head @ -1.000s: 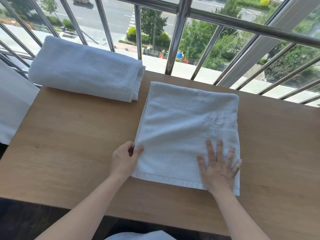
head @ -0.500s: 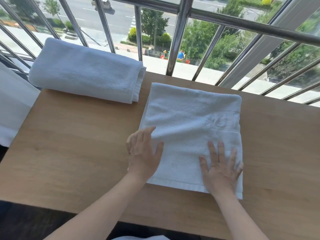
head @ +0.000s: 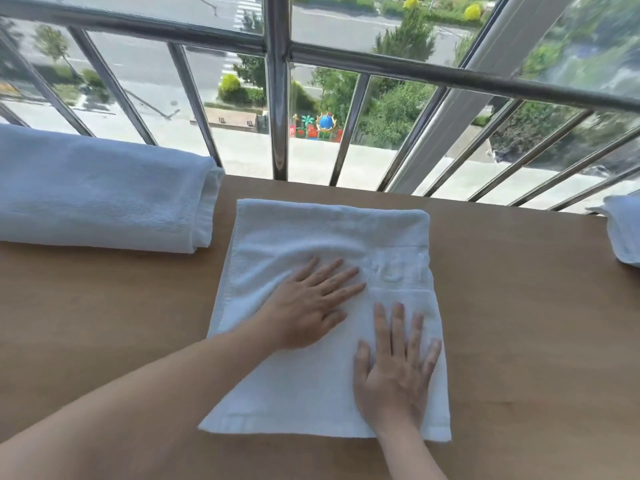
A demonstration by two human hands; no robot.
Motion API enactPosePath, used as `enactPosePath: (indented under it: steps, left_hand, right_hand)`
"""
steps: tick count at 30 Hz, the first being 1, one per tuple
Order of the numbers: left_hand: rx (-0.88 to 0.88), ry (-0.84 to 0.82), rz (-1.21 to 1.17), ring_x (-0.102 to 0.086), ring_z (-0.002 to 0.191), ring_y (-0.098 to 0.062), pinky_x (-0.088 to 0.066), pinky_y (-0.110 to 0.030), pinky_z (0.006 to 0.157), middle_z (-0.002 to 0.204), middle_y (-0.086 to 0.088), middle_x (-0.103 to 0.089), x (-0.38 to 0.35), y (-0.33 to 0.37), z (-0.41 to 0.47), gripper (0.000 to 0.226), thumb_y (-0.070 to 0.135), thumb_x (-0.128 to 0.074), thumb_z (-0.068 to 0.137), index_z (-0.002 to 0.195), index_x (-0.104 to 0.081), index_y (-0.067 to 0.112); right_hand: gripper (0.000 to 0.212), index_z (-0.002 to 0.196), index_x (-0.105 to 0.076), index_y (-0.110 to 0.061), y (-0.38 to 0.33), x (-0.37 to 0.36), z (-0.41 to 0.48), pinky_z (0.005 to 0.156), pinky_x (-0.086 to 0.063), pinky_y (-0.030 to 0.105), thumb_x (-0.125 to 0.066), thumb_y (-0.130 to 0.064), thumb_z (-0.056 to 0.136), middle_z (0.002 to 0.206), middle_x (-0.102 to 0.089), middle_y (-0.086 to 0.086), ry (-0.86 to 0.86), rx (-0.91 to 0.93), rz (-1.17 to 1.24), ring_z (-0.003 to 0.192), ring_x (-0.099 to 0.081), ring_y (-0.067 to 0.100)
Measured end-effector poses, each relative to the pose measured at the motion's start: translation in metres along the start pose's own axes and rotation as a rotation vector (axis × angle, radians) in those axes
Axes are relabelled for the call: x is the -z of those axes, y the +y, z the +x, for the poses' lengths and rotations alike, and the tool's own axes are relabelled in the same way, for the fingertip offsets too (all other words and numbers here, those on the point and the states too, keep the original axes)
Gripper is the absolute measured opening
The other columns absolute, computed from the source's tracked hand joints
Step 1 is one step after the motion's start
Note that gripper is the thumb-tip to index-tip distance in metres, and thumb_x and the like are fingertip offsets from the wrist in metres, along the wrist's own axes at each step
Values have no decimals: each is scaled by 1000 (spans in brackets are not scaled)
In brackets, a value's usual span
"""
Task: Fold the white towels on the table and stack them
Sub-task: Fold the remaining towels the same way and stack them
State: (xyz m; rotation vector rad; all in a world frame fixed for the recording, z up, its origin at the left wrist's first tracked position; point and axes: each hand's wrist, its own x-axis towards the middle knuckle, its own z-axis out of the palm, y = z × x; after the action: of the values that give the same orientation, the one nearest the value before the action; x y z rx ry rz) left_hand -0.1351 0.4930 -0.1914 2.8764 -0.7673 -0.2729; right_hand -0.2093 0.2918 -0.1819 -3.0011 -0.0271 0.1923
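Observation:
A folded white towel (head: 311, 233) lies flat in the middle of the wooden table (head: 104, 323). My left hand (head: 311, 303) rests palm down on the towel's centre, fingers spread and pointing right. Just below and to the right of it, my right hand (head: 394, 372) presses flat on the towel's near right part. Neither hand grips the cloth. A second folded white towel (head: 100, 199) lies at the table's far left. The corner of a third white towel (head: 623, 230) shows at the right edge.
A steel railing (head: 277, 98) with slanted bars runs along the table's far edge, with a street and trees far below. Bare wood shows to the right of the middle towel and between it and the left towel.
My left hand left the towel's left edge and slid onto its centre, palm flat. My right hand stayed pressed on the near right part. The view shifted closer and rightward.

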Motion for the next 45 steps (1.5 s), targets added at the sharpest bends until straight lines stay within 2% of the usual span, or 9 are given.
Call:
enactPosePath:
  steps: [6, 10, 16, 20, 25, 31, 37, 40, 45]
  left_hand:
    - [239, 45, -15, 13, 153, -14, 10, -37, 123, 168, 9, 5, 24, -65, 43, 61, 56, -8, 100, 159, -1, 40]
    - [468, 86, -57, 7, 155, -20, 9, -42, 124, 169, 2, -1, 34, -70, 61, 61, 49, -23, 103, 160, -7, 33]
    - [239, 132, -35, 0, 155, -26, 1, -51, 124, 168, -1, -9, 15, -1, 46, 62, 50, -28, 100, 159, -19, 31]
    - [483, 93, -8, 10, 154, -22, 7, -48, 123, 168, 7, 2, 15, -56, 36, 69, 67, -10, 96, 159, -1, 39]
    - [650, 70, -102, 1, 155, -22, 0, -49, 124, 168, 2, -11, 30, -112, 39, 66, 65, -6, 97, 157, -11, 39]
    - [598, 103, -100, 18, 153, -24, 11, -45, 123, 168, -5, 11, 20, -59, 17, 74, 54, -15, 99, 160, 3, 16]
    - [464, 36, -122, 22, 151, -21, 6, -46, 123, 166, -1, 17, -8, 14, -73, 78, 63, -11, 97, 159, 8, 20]
    - [364, 51, -121, 1, 155, -26, -9, -48, 122, 168, -5, -2, -13, 35, -122, 75, 61, -23, 100, 160, -13, 18]
    - [114, 192, -163, -40, 144, -25, -34, -45, 115, 154, -3, -44, -20, 37, -192, 59, 56, -54, 94, 141, -57, 21]
  right_hand:
    - [69, 157, -28, -27, 3, -8, 5, 117, -14, 66, -36, -46, 91, 166, -20, 0, 98, 25, 18, 153, -12, 30]
    - [68, 156, -32, -26, 4, -8, 6, 116, -16, 66, -37, -46, 91, 165, -22, 0, 124, 34, 15, 153, -16, 31]
    - [70, 153, -37, -25, 4, -10, 9, 116, -16, 66, -40, -44, 86, 164, -25, 0, 150, 23, 13, 152, -21, 30]
    - [72, 155, -33, -26, 7, -13, 10, 116, -16, 67, -40, -44, 86, 165, -24, 0, 154, 35, 6, 151, -20, 31]
    - [70, 155, -33, -25, 6, -13, 9, 115, -15, 67, -38, -44, 87, 164, -25, 1, 147, 44, 19, 152, -20, 32]
    - [72, 157, -26, -28, 6, -12, 10, 117, -11, 66, -35, -46, 88, 166, -19, -2, 101, 31, 29, 153, -12, 29]
    - [69, 159, -7, -33, 2, -2, 8, 120, -1, 61, -20, -52, 94, 168, -2, -6, -3, 2, -9, 154, 6, 23]
    - [68, 158, 0, -39, 4, 3, 5, 119, 10, 58, -13, -56, 93, 167, 8, -8, -77, 12, 5, 152, 21, 18]
    - [61, 156, -20, -42, -5, 3, -34, 120, 4, 57, -32, -56, 98, 168, -3, -8, -137, 444, 83, 155, 2, 19]
